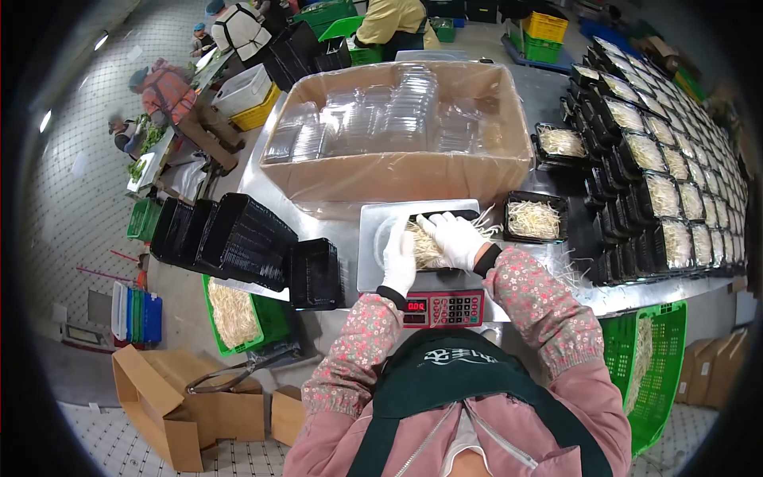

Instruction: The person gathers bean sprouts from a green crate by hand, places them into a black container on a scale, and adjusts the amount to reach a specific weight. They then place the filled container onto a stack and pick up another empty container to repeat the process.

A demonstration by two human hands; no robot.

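White gloves cover both my hands. Between them, on the steel platform [375,272] of a scale, lies a heap of bean sprouts [427,246] over a black tray, whose dark far rim shows behind my fingers. My left hand [400,256] is closed against the left side of the heap. From the right, my right hand [453,241] curls over the sprouts, and loose strands stick out past it. The fingertips of both hands are partly hidden in the sprouts. Red digits glow on the scale's red keypad panel [443,309].
A filled tray [534,219] stands right of the scale, before tall stacks of packed trays [668,199]. Behind is a carton [397,179] of clear lids. Empty black trays [246,242] are stacked left. Green crates [656,374] flank the table below. Other people work farther back.
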